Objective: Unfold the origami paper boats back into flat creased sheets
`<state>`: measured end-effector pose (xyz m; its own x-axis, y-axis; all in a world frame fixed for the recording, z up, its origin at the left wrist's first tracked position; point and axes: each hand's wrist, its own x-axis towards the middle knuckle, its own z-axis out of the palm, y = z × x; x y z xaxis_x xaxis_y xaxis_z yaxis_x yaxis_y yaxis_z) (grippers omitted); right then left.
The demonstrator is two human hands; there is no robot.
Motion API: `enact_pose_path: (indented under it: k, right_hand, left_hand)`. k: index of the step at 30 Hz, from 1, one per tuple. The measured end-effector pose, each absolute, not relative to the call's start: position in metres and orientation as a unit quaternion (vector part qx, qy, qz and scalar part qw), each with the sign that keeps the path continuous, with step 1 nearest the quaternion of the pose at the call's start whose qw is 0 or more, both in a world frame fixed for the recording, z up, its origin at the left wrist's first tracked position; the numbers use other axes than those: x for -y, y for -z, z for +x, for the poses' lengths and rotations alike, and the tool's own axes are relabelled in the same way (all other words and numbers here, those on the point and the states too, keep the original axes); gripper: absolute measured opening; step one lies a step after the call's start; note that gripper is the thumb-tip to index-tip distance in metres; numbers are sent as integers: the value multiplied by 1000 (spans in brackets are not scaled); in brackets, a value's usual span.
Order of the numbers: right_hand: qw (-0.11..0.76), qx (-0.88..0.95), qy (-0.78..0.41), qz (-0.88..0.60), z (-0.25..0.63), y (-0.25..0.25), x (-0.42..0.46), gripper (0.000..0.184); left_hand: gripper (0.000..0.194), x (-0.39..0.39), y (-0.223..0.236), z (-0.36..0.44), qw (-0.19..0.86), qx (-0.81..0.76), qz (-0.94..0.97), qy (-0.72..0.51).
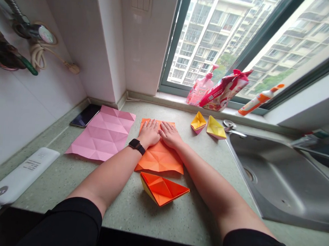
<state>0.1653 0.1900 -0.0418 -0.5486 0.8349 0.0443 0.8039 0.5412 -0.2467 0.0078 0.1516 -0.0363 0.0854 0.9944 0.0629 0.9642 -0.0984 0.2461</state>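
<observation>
left hand (150,132): palm down and spread flat on the orange sheet, fingers extended away from the body; nothing is gripped between them.
right hand (169,133): also flat on the sheet, close beside the left, its fingers angled inward; it clasps nothing. whether the two thumbs touch cannot be told.
orange sheet (159,162): on the counter (125,213) between the forearms, crossed by creases, its near edge wavy; the hands cover part of its far half.
orange folded shape (164,190): just before the sheet's near edge, pointed at its ends, with yellow showing on its left side.
pink sheet (108,134): left of the orange one, covered in a grid of creases, lying apart from it.
phone (84,116): dark screen up, at the pink sheet's far left edge.
white power bank (22,175): near the counter's left front, a cable plugged into its near end.
small yellow shapes: two folded pieces, one left (198,122) and one right (216,128), near the steel sink (297,179).
windowsill: a pink pump bottle (200,90), a red bag (225,90) and an orange-and-white bottle (257,101).
left wrist: a dark watch (137,145).
</observation>
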Motion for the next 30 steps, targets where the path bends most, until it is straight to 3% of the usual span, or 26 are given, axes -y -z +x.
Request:
enact_pose_path:
  k: [6, 21, 26, 30]
  right_hand:
    - [8, 867, -59, -494, 179, 33, -190, 73]
    - [-16, 905, -65, -419, 250, 33, -101, 102]
    - [-15, 903, -75, -423, 258, 30, -83, 102]
    - [-8, 902, -80, -425, 255, 29, -84, 101]
  left_hand:
    - [72, -158, 39, -7, 58, -698, 705, -113]
    - [73, -157, 36, -12, 39, -683, 717, -132]
    - [60, -139, 19, -6, 35, -596, 794, -116]
    - [66, -101, 18, -7, 52, -510, 855, -75]
